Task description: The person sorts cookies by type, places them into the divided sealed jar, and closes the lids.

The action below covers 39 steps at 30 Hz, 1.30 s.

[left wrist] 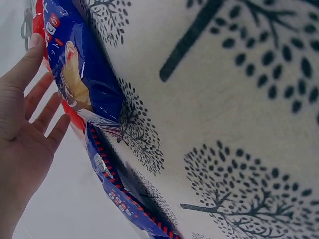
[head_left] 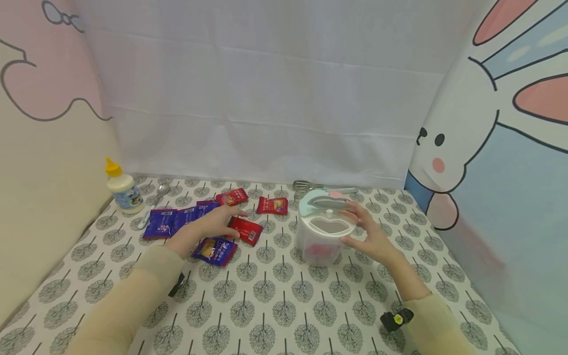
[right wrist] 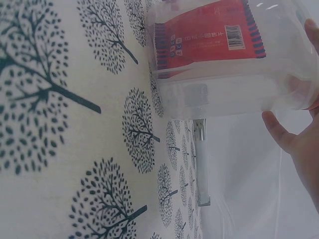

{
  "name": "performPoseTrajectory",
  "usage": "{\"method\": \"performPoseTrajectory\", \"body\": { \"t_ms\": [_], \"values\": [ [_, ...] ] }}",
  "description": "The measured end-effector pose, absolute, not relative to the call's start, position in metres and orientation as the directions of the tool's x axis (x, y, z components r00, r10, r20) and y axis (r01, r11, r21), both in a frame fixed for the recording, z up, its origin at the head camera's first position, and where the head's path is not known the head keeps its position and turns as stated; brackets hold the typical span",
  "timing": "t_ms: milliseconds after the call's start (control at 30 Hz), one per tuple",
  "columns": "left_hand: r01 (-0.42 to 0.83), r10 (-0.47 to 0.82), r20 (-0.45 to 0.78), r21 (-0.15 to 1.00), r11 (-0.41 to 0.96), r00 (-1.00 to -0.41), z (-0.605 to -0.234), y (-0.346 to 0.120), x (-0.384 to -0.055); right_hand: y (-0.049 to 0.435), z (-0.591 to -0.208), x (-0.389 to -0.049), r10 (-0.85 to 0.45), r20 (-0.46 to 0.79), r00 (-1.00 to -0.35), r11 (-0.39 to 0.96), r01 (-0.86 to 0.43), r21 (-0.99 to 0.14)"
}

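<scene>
From afar I watch the left hand (head_left: 214,224), fingers spread, beside a red packet (head_left: 250,231) toward the far edge of the tabletop (head_left: 275,288), as the right hand (head_left: 370,237) grips the plastic container (head_left: 317,249) nearer the right edge, where an uneven pull could tip it.

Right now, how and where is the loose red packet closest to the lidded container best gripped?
Likely best pinched at the middle of its long edges, from above: the red packet lies flat, lengthwise left to right, with tablecloth showing on its near side and nothing on top.
</scene>
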<state>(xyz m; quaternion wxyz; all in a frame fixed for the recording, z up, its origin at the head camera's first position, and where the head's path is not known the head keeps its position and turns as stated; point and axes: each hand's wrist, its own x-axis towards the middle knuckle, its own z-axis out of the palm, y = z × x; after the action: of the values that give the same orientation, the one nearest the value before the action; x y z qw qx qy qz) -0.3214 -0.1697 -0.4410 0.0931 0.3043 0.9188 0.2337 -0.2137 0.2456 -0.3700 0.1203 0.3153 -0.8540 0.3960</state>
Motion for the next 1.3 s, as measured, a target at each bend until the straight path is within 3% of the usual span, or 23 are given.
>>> {"method": "performPoseTrajectory", "body": {
  "t_ms": [300, 833, 1067, 1300],
  "values": [
    [0.502, 0.577, -0.033, 0.453, 0.737, -0.816, -0.440, -0.169, -0.320, 0.259, -0.398, -0.234, -0.426, 0.443, -0.789, 0.482, -0.613, -0.627],
    [0.473, 0.561, -0.020, 0.514, 0.716, -0.828, -0.421, -0.159, -0.311, 0.255, -0.391, -0.229, -0.425, 0.453, -0.784, 0.498, -0.620, -0.606],
    [0.514, 0.559, 0.072, 0.504, 0.694, -0.826, -0.399, -0.151, -0.303, 0.261, -0.400, -0.237, -0.431, 0.442, -0.787, 0.504, -0.616, -0.605],
    [0.518, 0.537, 0.160, 0.584, 0.625, -0.828, -0.375, -0.142, -0.294, 0.261, -0.400, -0.238, -0.433, 0.462, -0.774, 0.486, -0.632, -0.604]
  ]
}}
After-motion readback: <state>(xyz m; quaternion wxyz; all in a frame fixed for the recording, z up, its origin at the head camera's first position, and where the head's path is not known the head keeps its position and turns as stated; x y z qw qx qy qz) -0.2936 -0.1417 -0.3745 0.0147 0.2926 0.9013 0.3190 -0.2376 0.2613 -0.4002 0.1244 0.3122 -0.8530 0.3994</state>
